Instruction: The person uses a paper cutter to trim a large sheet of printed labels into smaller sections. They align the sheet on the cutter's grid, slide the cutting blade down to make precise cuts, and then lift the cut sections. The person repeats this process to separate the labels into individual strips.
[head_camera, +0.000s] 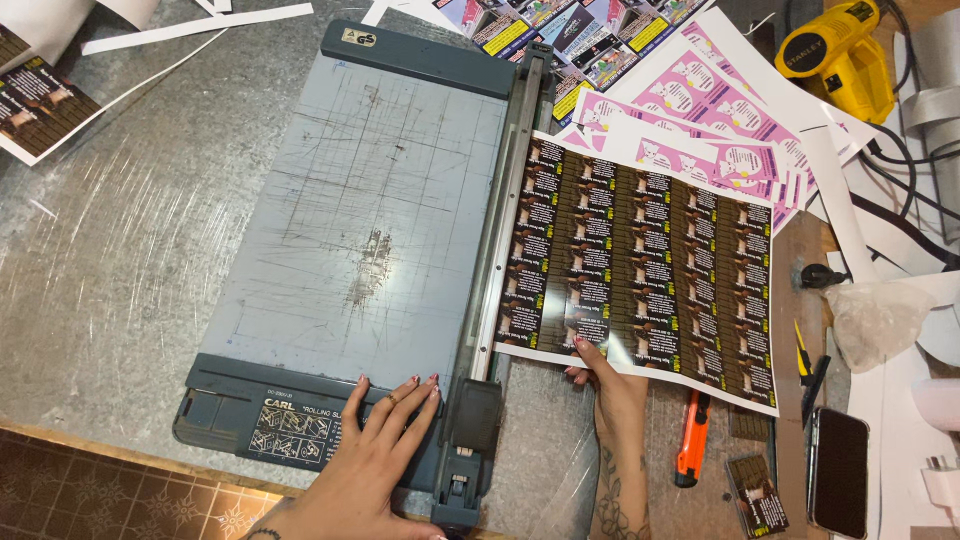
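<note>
One printed sheet is in hand, and nothing on it looks cut yet. At the far left, on the scratched grey metal surface (120, 250), a dark printed card with a white border (35, 105) lies among loose white paper strips (195, 28), which I judge to be offcuts. Next comes the blue-grey rolling paper trimmer (370, 240); its worn, scored cutting bed is bare, with no paper lying on it. The left hand (385, 440) rests flat with fingers spread on the trimmer's near end bar, holding nothing, only pressing the tool steady. Just right of it, the dark sliding cutter head (472, 415) sits at the near end of the rail. Right of the rail lies the large glossy sheet of dark brown labels printed in rows with a white margin (640, 270); its left edge touches or slips just under the rail, and whether it passes beneath I cannot tell. The right hand (605, 385) pinches this sheet's near edge between thumb and fingers. By my reading the sheet is being lined up and every cut on it remains. Behind it, sheets of pink labels (700, 110) lie stacked and uncut. Farther right sit an orange utility knife (692, 440), a small stack of dark cut cards (757, 495), a black phone (838, 470) and a yellow heat gun (840, 50).
</note>
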